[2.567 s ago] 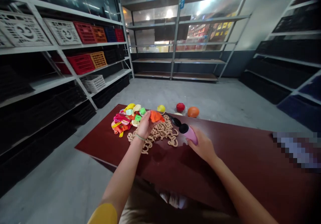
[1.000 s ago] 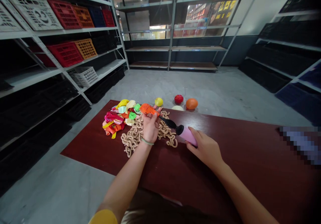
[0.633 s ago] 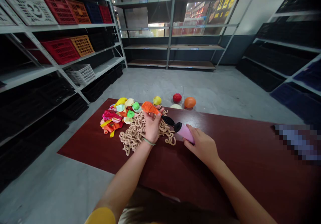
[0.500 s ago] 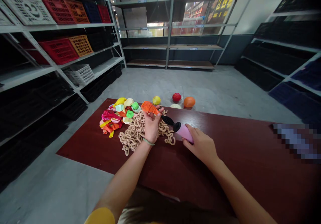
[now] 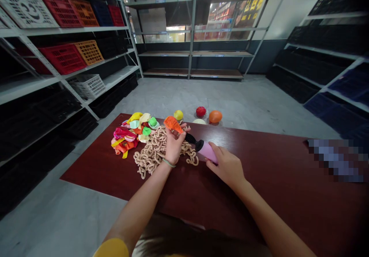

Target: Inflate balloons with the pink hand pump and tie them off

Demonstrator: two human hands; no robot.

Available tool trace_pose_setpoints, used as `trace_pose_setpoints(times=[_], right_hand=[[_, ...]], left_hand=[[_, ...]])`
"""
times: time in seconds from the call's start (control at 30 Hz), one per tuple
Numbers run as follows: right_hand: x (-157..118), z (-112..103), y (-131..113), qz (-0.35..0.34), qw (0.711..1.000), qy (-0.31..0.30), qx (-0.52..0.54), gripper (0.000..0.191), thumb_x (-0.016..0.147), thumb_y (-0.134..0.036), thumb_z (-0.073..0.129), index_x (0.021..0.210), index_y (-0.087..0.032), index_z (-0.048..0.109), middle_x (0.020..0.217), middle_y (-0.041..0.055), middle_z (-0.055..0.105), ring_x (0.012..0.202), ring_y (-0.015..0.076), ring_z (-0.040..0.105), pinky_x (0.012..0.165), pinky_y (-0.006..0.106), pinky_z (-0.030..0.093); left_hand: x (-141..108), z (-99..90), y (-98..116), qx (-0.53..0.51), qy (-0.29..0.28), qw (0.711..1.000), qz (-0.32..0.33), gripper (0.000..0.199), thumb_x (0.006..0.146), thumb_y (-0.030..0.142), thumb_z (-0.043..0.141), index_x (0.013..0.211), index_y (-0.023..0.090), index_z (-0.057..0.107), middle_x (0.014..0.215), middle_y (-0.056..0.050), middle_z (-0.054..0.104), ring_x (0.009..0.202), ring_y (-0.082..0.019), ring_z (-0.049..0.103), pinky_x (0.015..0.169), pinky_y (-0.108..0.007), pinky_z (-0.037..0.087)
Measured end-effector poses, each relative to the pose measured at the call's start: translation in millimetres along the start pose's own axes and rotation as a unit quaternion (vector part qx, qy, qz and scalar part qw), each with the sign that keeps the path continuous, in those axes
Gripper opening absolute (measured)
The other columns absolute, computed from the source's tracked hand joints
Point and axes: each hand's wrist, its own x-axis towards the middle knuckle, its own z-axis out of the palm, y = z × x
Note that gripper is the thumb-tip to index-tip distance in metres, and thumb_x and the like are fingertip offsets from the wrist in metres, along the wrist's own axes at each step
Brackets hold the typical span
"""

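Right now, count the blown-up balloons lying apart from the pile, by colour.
Red balloon: 1
Orange balloon: 1
Yellow balloon: 1
Pale balloon: 1
Total: 4

Nothing here is really readable, tbh. Upper right, through the glass, there's a dark sign [image 5: 250,10] with big yellow characters, but they're too blurry to make out. The back shelves have little white tags [image 5: 165,55] along their edges, way too tiny to read.
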Motion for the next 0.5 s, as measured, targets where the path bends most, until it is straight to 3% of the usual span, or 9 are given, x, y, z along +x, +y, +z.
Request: trace_pose_setpoints(times=[0.3, 0.4, 0.5], right_hand=[[1.3, -1.8, -3.3, 0.027, 0.998, 0.013, 0.046, 0.056, 0.083, -0.036, 0.057, 0.136, -0.022, 0.048, 0.115, 0.0079, 0.067, 0.093, 0.0248, 0.066, 0.075, 0.035, 0.051], [2.0, -1.3, -1.3, 0.038, 0.997, 0.025, 0.064, 0.056, 0.085, -0.037, 0.056, 0.139, -0.022, 0.045, 0.119, 0.0080, 0.066, 0.098, 0.0248, 0.066, 0.077, 0.034, 0.052], [2.3, 0.0, 0.5, 0.047, 0.996, 0.029, 0.067, 0.057, 0.086, -0.038, 0.055, 0.139, -0.021, 0.043, 0.121, 0.0082, 0.065, 0.100, 0.0248, 0.065, 0.078, 0.035, 0.051]], left_hand=[[-14.0, 14.5, 9.1, -0.143, -0.001, 0.987, -0.078, 0.054, 0.078, 0.023, 0.076, 0.122, 0.030, 0.045, 0.126, -0.005, 0.064, 0.113, -0.021, 0.064, 0.098, -0.038, 0.047], [-17.7, 15.2, 3.8, -0.170, 0.033, 0.979, -0.109, 0.048, 0.076, 0.024, 0.077, 0.113, 0.031, 0.047, 0.111, 0.000, 0.069, 0.103, -0.018, 0.068, 0.096, -0.038, 0.048], [-20.2, 14.3, -2.9, -0.165, 0.052, 0.975, -0.138, 0.034, 0.075, 0.030, 0.078, 0.098, 0.023, 0.054, 0.099, -0.001, 0.071, 0.095, -0.018, 0.069, 0.095, -0.039, 0.049]])
